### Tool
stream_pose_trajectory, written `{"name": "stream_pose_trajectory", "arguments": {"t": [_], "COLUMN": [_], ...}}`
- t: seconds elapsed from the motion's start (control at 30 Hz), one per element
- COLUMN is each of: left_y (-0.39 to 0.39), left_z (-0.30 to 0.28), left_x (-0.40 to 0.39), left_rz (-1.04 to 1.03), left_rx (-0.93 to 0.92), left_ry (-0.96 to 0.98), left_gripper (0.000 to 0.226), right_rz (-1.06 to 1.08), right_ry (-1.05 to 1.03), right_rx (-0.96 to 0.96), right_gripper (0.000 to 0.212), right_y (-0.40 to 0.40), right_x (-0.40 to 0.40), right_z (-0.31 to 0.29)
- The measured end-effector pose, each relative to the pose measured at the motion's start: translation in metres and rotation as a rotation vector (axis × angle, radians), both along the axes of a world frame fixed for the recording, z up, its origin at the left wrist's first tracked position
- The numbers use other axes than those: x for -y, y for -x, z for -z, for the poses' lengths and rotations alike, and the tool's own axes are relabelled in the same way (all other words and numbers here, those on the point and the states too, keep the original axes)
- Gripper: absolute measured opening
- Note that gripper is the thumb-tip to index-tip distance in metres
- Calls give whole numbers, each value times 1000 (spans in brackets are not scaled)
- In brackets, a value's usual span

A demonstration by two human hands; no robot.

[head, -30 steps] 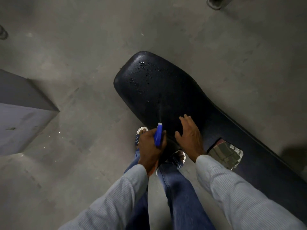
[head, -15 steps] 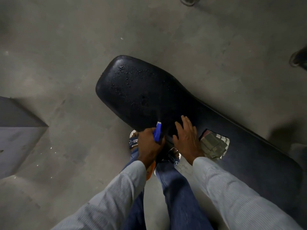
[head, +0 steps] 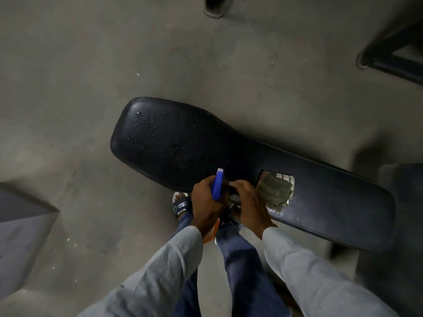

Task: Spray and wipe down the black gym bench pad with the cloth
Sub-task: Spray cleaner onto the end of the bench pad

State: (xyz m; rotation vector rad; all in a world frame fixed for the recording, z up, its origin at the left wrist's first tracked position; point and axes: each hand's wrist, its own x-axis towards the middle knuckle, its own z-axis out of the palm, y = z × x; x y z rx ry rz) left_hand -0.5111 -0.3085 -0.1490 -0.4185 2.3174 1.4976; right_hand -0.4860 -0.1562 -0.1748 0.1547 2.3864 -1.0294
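Observation:
The black bench pad (head: pixel 174 143) runs from the centre to the lower right, with spray droplets on its wide left end. My left hand (head: pixel 206 207) grips a spray bottle by its neck, and the blue spray head (head: pixel 217 186) points over the pad's near edge. An orange part of the bottle shows below my wrist. My right hand (head: pixel 249 202) is just right of the bottle with its fingers curled toward the spray head. Whether they hold it is hidden. A folded greenish cloth (head: pixel 277 191) lies on the pad beside my right hand.
A grey block (head: pixel 20 225) stands on the concrete floor at the left. A dark equipment frame (head: pixel 393 49) crosses the upper right corner. A dark foot-like shape (head: pixel 214 8) sits at the top edge. My sandalled foot (head: pixel 180 204) is under the pad's near edge.
My right hand has lifted off the pad, where it lay flat, and curled in toward the spray bottle. The view has shifted, so the pad sits lower and further right.

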Motion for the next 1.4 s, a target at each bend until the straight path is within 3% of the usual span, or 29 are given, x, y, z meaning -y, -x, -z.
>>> {"name": "stream_pose_trajectory", "arguments": {"t": [0.13,0.2,0.3,0.47,0.57,0.6,0.7,0.8,0.97,1.2,1.4], "left_y": [13,16,23,40,38,36,31,28,21,1,-7], "left_z": [-26,-49,-80,-111,-123,-124,-118,-106,-66,-40,-26], "left_x": [-16,-28,-49,-78,-94,-98,-103,-113,-134,-149,-154], "left_rz": [67,118,237,415,495,514,594,701,926,985,1002], "left_rx": [-74,-116,-180,-259,-245,-226,-240,-233,-281,-272,-226], "left_ry": [-53,-77,-72,-37,44,47,47,147,434,435,445], "left_gripper": [21,22,25,32,48,52,71,62,41,33,36], "right_rz": [-77,-70,105,212,454,516,795,979,962,1069,1157], "right_ry": [184,155,45,-82,-15,-17,-103,-155,-226,-288,-170], "right_rx": [292,325,231,66,-51,-8,39,69,-60,20,-29], "right_gripper": [64,71,76,35,19,11,20,30,30,35,44], "right_y": [-22,-30,-24,-6,-8,-11,-24,-36,-49,-57,-69], "right_x": [-5,2,5,-26,-49,-58,-85,-111,-148,-163,-163], "right_z": [-28,-45,-73,-102,-108,-114,-127,-128,-95,-49,-40]}}
